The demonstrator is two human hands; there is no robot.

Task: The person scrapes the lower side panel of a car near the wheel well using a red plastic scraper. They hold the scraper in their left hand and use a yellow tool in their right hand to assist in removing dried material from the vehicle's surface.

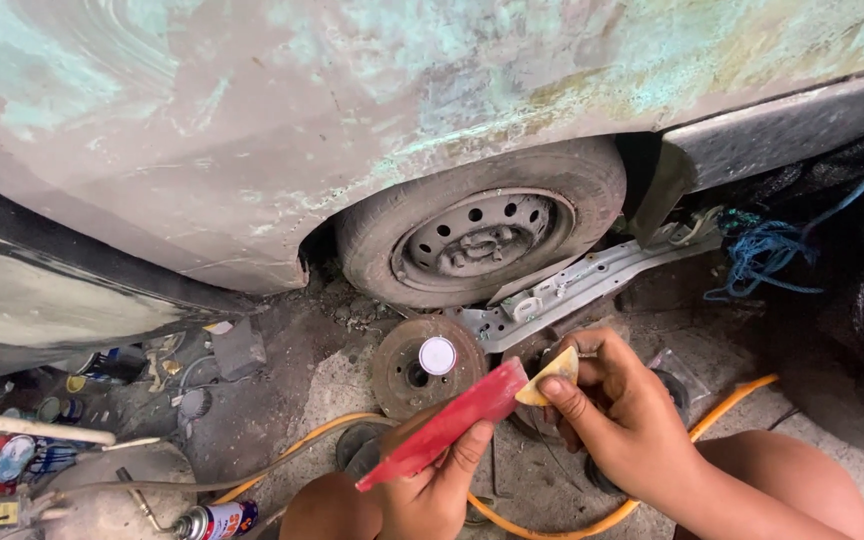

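Both hands meet at the lower centre of the frame. Left hand [432,490] has its grip closed around the lower end of a red flat spreader [447,423], with the thumb lying on top of it; the spreader points up and to the right. Right hand [617,405] pinches a small yellow spreader [552,372] between the thumb and the fingers, and the edge of this yellow piece touches the upper end of the red one. Bare knees show at the bottom edge, under the hands.

Below and behind the hands an orange hose [592,515] runs over the concrete floor [282,370], which is dirty and cracked. In the lower left corner stand some cans and a spray can [214,520], next to a pale round tank [117,495].

Just above the red spreader lies a rusty brake drum [402,375] with a small white cap [438,355] on it. Right of it a grey metal bracket [577,285] lies tilted on the floor.

Farther up is a worn tyre on a steel wheel [480,235], under the sanded car body [302,110] that fills the top of the frame. A blue rope [767,255] lies at the right side, near the car.
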